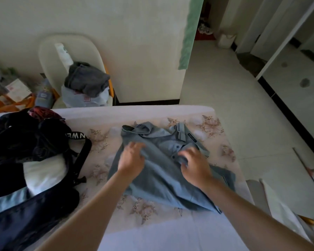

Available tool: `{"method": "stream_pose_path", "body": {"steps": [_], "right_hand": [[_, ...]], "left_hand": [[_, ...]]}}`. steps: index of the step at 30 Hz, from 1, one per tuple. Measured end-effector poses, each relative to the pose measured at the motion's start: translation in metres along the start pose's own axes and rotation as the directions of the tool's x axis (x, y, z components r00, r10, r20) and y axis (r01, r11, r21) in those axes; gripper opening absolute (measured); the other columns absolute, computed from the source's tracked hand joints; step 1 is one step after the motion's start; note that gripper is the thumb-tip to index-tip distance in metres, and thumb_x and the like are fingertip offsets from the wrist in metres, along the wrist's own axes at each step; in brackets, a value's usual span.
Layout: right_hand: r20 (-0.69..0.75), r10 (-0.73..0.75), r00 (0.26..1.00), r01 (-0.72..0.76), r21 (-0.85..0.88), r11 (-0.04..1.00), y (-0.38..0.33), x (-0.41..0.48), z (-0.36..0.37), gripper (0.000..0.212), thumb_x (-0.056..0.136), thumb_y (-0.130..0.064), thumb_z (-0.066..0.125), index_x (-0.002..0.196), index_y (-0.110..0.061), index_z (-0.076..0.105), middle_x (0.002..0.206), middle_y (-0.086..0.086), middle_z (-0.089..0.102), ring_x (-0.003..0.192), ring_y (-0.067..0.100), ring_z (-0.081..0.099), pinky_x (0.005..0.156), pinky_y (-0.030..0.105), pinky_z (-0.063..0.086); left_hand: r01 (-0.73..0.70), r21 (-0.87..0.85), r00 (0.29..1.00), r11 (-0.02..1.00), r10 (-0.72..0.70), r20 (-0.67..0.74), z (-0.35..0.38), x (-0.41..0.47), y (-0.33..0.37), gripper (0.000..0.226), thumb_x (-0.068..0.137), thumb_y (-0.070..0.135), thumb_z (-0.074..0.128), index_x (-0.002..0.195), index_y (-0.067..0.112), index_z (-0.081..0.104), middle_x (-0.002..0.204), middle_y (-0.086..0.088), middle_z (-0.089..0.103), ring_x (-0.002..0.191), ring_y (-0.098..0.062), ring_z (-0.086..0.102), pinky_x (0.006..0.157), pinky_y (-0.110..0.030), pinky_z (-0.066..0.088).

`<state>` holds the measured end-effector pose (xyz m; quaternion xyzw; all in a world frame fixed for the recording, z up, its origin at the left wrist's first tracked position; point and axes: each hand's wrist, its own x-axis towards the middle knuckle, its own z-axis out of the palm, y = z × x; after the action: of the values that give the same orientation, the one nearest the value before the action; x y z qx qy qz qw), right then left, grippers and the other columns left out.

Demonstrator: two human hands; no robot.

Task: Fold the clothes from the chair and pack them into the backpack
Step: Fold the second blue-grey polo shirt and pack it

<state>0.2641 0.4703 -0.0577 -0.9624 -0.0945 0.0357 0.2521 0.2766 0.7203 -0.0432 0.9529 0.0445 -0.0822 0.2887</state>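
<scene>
A grey-blue polo shirt (pixel 163 180) lies on the bed, collar toward the far edge. My left hand (pixel 131 159) pinches the fabric near the shirt's left shoulder. My right hand (pixel 196 167) grips a fold of cloth by the button placket. A dark open backpack (pixel 25 205) lies at the left of the bed, with white and light blue cloth showing inside it. Beyond the bed stands a cream chair (pixel 49 57) with a crumpled dark grey garment (pixel 86 80) on top of a white plastic bag.
The bed (pixel 152 229) has a flower-patterned cover. Black clothes (pixel 16 138) are heaped above the backpack. Boxes and a bottle clutter the far left. Tiled floor (pixel 234 98) runs along the right toward a doorway. White boards lean at the bed's lower right.
</scene>
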Motion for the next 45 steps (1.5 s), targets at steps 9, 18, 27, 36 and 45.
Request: {"method": "stream_pose_path", "body": {"steps": [9,18,27,36,45], "right_hand": [[0.488,0.046,0.872,0.141,-0.339,0.930,0.010,-0.041,0.046,0.073,0.081,-0.042,0.073,0.146,-0.038,0.041,0.157,0.001,0.020,0.142,0.027,0.026,0.115,0.041,0.030],[0.743,0.020,0.669,0.077,-0.096,0.992,-0.017,-0.029,0.033,0.034,0.083,-0.008,0.059,0.109,-0.022,0.075,0.116,-0.007,0.068,0.106,0.011,0.061,0.099,0.026,0.047],[0.009,0.367,0.930,-0.362,-0.144,0.921,0.020,0.004,0.007,0.026,0.094,-0.016,0.054,0.119,-0.017,0.059,0.111,0.002,0.060,0.083,0.016,0.062,0.069,0.032,0.056],[0.365,0.638,0.678,-0.716,0.136,0.684,0.044,0.010,0.020,0.014,0.092,-0.020,0.067,0.099,-0.008,0.069,0.079,0.005,0.068,0.062,0.013,0.061,0.048,0.019,0.046],[0.127,0.347,0.929,-0.363,0.487,0.794,-0.004,0.089,-0.021,0.024,0.096,-0.020,0.062,0.120,-0.016,0.062,0.092,-0.009,0.076,0.080,0.007,0.072,0.080,0.028,0.057]], "left_hand": [[-0.287,0.435,0.870,0.853,0.042,0.490,0.043,-0.020,-0.032,0.028,0.092,0.026,0.063,0.118,0.036,0.064,0.127,0.001,0.046,0.123,-0.027,0.045,0.103,-0.038,0.043],[-0.142,0.345,0.237,0.928,-0.307,0.922,0.038,-0.045,-0.024,0.045,0.093,0.021,0.067,0.135,0.011,0.056,0.130,-0.016,0.062,0.108,-0.028,0.063,0.087,-0.032,0.053],[-0.045,-0.036,0.950,0.998,0.054,0.308,0.039,0.000,0.015,0.029,0.102,0.012,0.043,0.123,0.017,0.062,0.113,-0.003,0.065,0.095,-0.019,0.064,0.081,-0.031,0.055],[0.062,0.231,0.962,0.971,-0.119,0.245,0.063,0.041,0.001,0.029,0.099,0.038,0.052,0.119,0.018,0.049,0.108,-0.006,0.057,0.097,-0.026,0.059,0.075,-0.039,0.053],[0.315,0.010,0.894,0.949,-0.293,-0.339,-0.002,0.066,-0.016,0.028,0.101,0.028,0.039,0.106,0.020,0.065,0.089,-0.006,0.066,0.076,-0.026,0.060,0.071,-0.037,0.054]]}}
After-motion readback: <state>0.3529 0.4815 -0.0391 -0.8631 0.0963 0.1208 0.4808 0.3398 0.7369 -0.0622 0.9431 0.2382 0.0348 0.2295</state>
